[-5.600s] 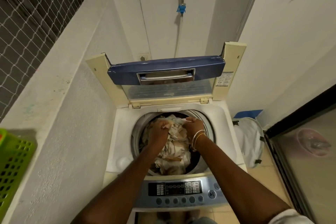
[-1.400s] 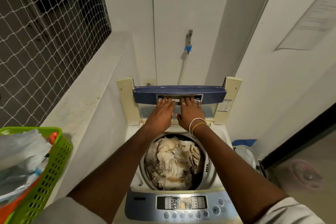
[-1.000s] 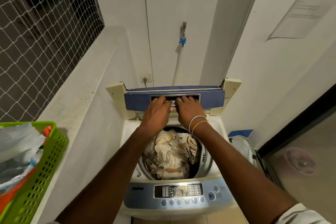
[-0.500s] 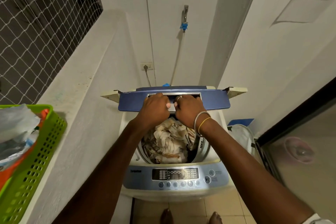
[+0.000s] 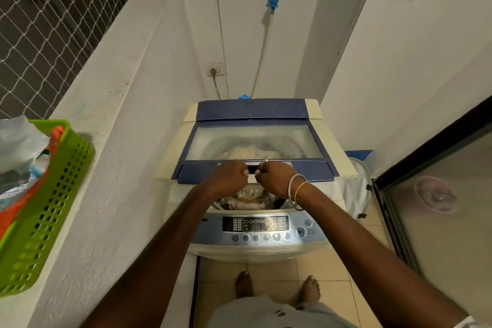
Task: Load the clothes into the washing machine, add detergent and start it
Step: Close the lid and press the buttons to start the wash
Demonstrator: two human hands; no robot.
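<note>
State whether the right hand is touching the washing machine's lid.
Touching. The head view shows the right hand curled round the handle of the lid.

The lid (image 5: 255, 141) sits almost flat over the washer (image 5: 266, 251), leaving a narrow gap at its front edge, where the left hand (image 5: 229, 176) and right hand (image 5: 274, 178) grip it. A wall (image 5: 119, 168) hugs the left side; a glass door (image 5: 439, 234) stands near on the right.

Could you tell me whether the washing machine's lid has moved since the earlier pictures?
Yes: the lid has swung down from upright toward the control panel, almost closed.
</note>
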